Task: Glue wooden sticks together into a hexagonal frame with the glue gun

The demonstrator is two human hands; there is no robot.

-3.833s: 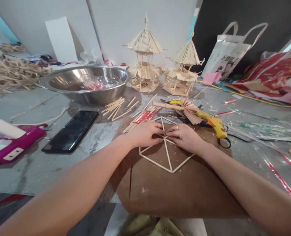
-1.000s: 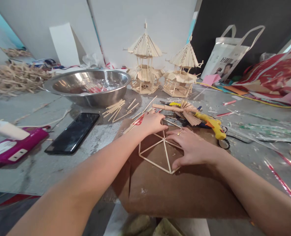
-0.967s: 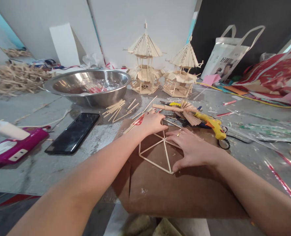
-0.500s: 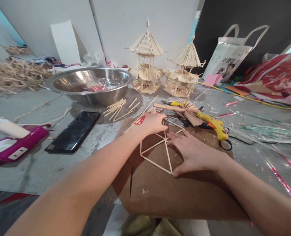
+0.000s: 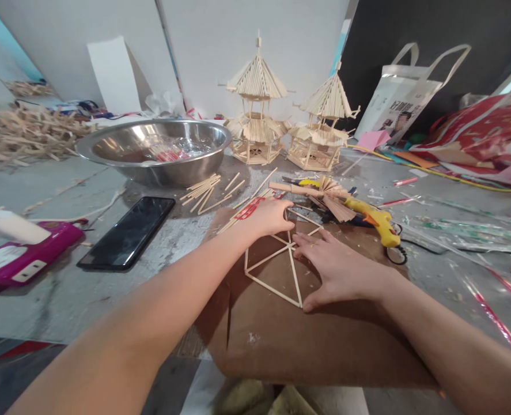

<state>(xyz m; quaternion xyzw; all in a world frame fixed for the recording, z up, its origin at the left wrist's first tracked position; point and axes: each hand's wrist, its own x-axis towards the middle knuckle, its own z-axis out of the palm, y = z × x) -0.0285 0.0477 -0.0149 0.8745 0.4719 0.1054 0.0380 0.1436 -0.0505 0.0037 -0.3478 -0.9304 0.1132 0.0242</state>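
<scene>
A frame of thin sticks [image 5: 295,275] lies on a brown board [image 5: 264,351] at the near side of the worktop [image 5: 86,190]. Its sticks are pale, straight and slender, like plain wood. The visible sides make an angular outline, and spokes run inward to meet at one central joint; the near corner comes to a point. Much of the right side is hidden beneath the right hand [image 5: 339,265], whose grip is spread wide, thumb at the near corner and fingertips beside the central joint. The left hand [image 5: 272,216] is at the far left part, its grip curved and narrow; whether it pinches a stick I cannot tell. Red-marked sticks [image 5: 249,209] lie just beside it.
</scene>
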